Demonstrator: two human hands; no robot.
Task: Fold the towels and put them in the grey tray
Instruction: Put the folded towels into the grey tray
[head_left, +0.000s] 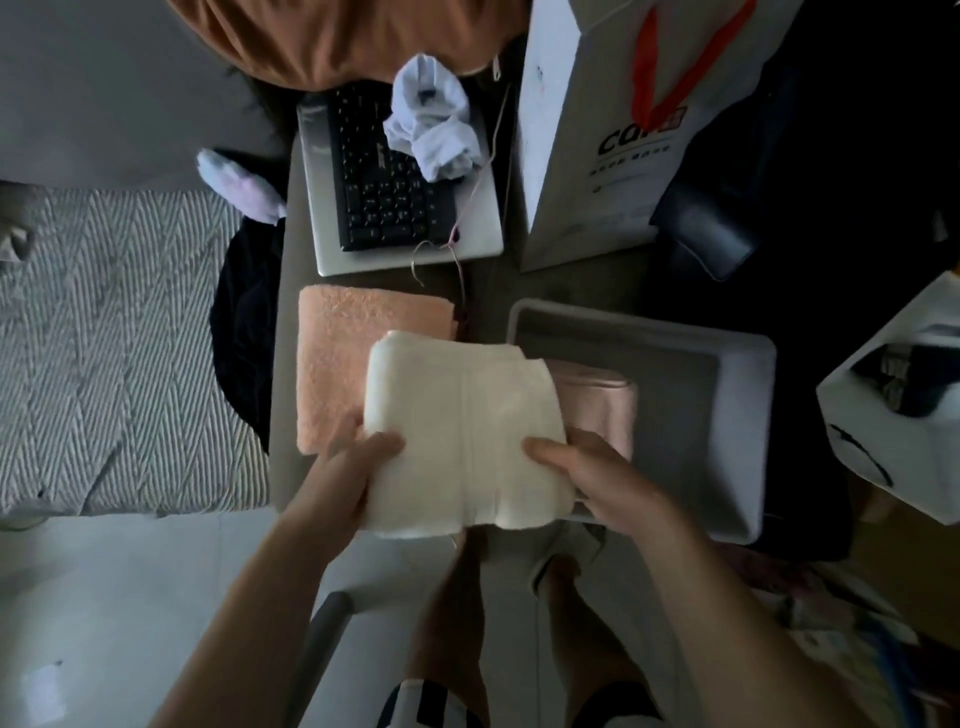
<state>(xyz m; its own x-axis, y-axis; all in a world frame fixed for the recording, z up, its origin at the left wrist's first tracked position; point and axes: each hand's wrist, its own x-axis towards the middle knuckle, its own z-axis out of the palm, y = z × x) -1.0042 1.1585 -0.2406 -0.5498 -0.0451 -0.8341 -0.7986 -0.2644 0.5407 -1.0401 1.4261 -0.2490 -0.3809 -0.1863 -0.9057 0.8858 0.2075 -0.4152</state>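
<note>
**A:** Holding the cream towel (462, 431) up in both hands right now, folded into a chunky rectangle. Left hand (353, 478) pinches the near left edge, thumb on top and the rest underneath; right hand (587, 473) does the same on the near right edge. My guess is the two-sided pinch is there so the layers don't flop open while it's off the desk (582, 286).

**B:** Where's it hanging relative to the grey tray (737, 415)?

**A:** Straddling it. The towel's right side overlaps the tray's left rim, the left side sits over the peach towel (337, 364), which lies flat on the desk just beside the tray. Can't tell if that one counts as finished or is waiting its turn.

**B:** Anything in the tray already?

**A:** Yep, a pink folded towel (608, 405) tucked against the left wall, partly hidden behind the cream one. The right half and far strip of the tray floor look bare, so there's room either on top of the pink one or next to it.

**B:** Tight spots?

**A:** The near rim is right by the right wrist, so the towel probably has to go up over it rather than slide. Far side is crowded: a laptop (400, 187) with a crumpled white cloth (431, 124) on it, and a white paper bag (597, 130) standing behind the tray. Another white bag (893, 405) sits off the tray's right edge.
</note>
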